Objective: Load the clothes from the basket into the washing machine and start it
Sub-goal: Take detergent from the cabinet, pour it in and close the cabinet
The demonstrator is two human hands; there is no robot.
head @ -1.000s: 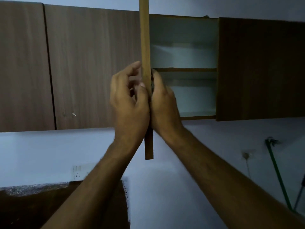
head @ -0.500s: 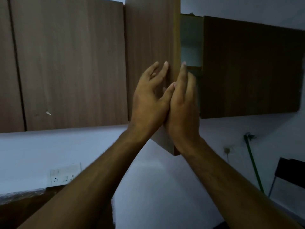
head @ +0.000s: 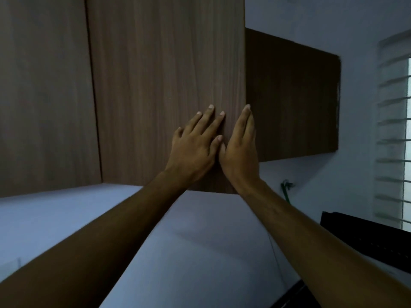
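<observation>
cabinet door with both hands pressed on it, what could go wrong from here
1. The right hand lies along the cabinet door at its free edge, so its fingers could get pinched against the next door.
2. The left hand is pressing flat; a hard push could slam the door.

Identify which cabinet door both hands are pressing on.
The middle door: left hand and right hand lie flat on it; the far-left door and darker right door are untouched.

Both hands flat on the middle cabinet door [head: 164,85]: left hand [head: 193,150] just at 9 o'clock of right hand [head: 241,150], touching at the thumbs. Another cabinet door [head: 291,96] at 3 o'clock, window [head: 398,130] farther that way. Wall [head: 211,241] at 6 o'clock, below the doors.
</observation>
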